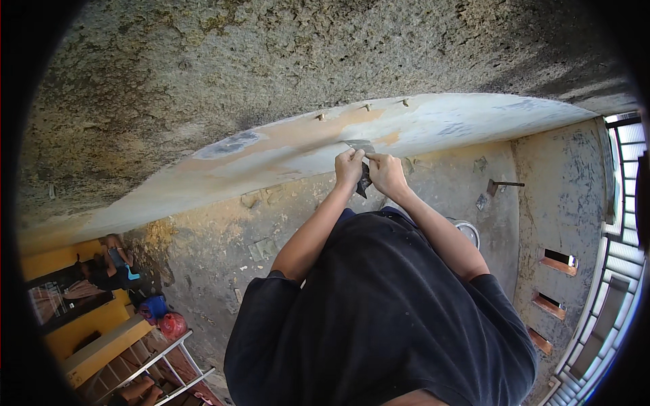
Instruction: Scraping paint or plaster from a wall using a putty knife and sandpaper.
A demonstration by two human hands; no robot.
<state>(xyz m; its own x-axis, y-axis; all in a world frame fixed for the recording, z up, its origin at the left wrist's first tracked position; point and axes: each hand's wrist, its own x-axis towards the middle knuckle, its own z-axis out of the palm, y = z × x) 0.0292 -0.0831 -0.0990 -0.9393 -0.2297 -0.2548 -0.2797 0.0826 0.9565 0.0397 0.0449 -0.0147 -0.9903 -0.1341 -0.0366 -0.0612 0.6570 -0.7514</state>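
Note:
In front of my chest, both hands meet close to the painted wall [284, 145]. The fingers of my left hand [348, 169] pinch one side of a thin dark sheet that looks like sandpaper [364, 181]. My right hand [386, 174] grips its other side, fingers closed. A grey part of the sheet sticks up above my fingertips, and a creased black part hangs down between my hands. The wall face is patchy white, grey and orange, with several small stubs [366, 107] standing out along its top edge.
Below me lies a stained floor [210, 264] with scattered flakes. A pail [467, 232] stands by my right arm, and a hammer-like tool [495, 187] lies beyond. At lower left are a metal ladder [177, 342], a red bag [172, 325] and another person [114, 256]. Window bars [626, 223] line the right.

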